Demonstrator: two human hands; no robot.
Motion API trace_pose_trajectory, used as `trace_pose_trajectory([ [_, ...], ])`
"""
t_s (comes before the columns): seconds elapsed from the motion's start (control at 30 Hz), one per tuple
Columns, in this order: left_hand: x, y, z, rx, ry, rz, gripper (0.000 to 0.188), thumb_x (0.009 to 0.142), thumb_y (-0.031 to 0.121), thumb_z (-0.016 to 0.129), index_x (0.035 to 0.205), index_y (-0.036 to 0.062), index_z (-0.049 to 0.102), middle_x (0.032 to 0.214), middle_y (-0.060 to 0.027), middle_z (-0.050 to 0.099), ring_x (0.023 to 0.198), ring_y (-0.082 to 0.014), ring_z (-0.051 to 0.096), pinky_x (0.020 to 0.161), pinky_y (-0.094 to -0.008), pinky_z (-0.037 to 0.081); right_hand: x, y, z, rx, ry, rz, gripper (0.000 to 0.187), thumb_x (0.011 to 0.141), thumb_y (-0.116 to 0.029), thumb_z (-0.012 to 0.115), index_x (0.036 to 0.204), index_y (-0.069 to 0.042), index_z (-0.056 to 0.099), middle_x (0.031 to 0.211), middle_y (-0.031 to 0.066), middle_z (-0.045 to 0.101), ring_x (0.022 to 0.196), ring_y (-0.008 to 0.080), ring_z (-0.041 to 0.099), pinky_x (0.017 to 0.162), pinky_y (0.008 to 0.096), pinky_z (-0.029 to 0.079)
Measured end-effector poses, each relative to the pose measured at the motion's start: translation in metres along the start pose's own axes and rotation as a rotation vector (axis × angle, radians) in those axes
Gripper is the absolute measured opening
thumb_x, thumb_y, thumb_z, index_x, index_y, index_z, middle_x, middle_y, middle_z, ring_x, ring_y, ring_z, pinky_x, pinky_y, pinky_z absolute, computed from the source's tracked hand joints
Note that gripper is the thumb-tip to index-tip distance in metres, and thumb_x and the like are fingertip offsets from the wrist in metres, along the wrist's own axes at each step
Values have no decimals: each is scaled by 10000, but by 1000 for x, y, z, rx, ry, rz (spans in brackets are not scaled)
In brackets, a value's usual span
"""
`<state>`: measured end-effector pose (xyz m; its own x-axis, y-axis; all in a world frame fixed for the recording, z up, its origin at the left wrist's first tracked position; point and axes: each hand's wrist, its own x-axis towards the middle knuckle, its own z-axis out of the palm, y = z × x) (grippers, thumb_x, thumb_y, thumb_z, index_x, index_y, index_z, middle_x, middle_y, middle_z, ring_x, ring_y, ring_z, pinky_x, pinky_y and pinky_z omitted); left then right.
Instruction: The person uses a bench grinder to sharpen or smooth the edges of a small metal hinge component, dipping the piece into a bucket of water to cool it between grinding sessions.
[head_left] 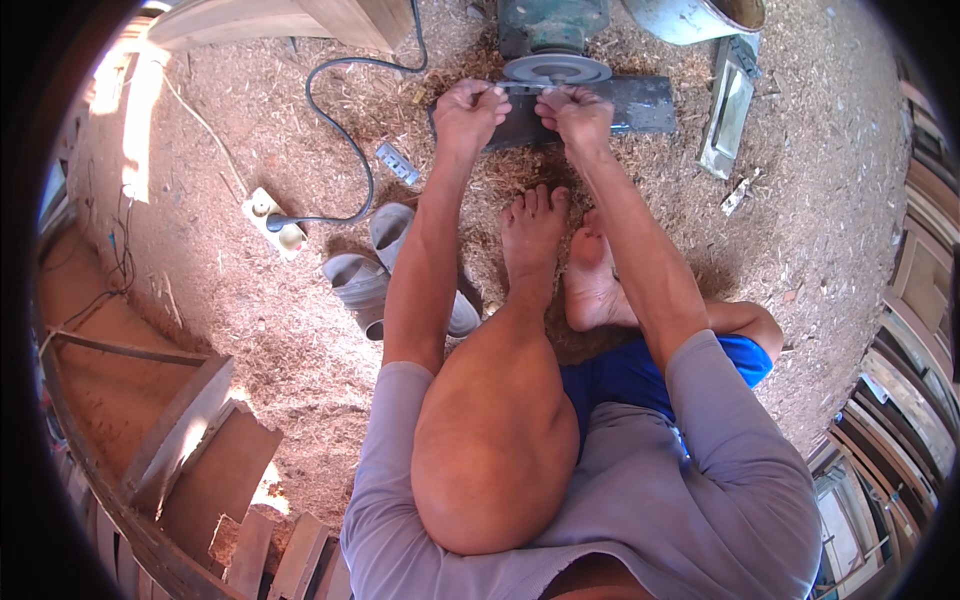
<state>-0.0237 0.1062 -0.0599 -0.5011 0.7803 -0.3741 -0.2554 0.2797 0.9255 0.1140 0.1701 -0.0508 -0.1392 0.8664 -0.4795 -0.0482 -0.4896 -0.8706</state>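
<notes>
My left hand (470,115) and my right hand (577,117) are both closed in a pinch, side by side in front of a grinding wheel (557,69). Between them they grip the ends of a thin metal strip (522,85), held level at the wheel's near edge. Whether it touches the wheel I cannot tell. The wheel is a pale disc on a worn green grinder (553,22). Beneath my hands lies a dark flat plate (643,103) on the ground. My fingers hide the strip's ends.
A black cable (345,135) curves to a socket strip (275,222) at left, near grey sandals (357,283) and a small grey block (397,163). A metal-and-wood piece (728,110) and a bucket (690,18) are at right. Wood shavings cover the ground; boards (215,480) lie lower left.
</notes>
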Motion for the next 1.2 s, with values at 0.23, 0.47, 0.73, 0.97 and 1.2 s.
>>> trace_pose_trajectory([
  [0.23,0,1,9,106,4,-2,161,885,108,630,938,-41,605,853,-115,673,725,-147,663,602,-217,524,1,-3,-9,30,14,10,46,823,-3,644,827,43,638,743,108,671,586,144,648,473,236,500],
  [0.47,4,-6,13,214,-11,55,131,886,104,630,925,-20,614,830,-75,678,693,-106,644,570,-200,491,3,-5,-15,42,32,8,79,821,-11,657,856,49,620,751,116,670,587,147,648,479,238,507],
  [0.73,3,-5,8,184,-1,46,137,889,105,628,924,-26,607,827,-87,672,703,-115,650,582,-201,506,1,-8,-12,-4,-17,43,83,845,-50,650,849,30,625,783,102,673,631,136,647,538,234,522],
  [0.97,2,-1,5,118,-2,14,147,895,93,616,926,-47,583,848,-117,661,728,-149,664,610,-214,537,1,-3,-6,32,-5,31,59,825,-16,646,819,41,635,738,104,668,593,143,645,493,237,509],
  [1.2,-1,-2,2,74,6,34,130,899,71,599,938,-50,570,868,-136,658,745,-171,670,624,-231,554,-1,-3,-2,31,-10,29,71,828,-32,659,809,33,637,737,99,670,592,138,645,491,234,508],
])
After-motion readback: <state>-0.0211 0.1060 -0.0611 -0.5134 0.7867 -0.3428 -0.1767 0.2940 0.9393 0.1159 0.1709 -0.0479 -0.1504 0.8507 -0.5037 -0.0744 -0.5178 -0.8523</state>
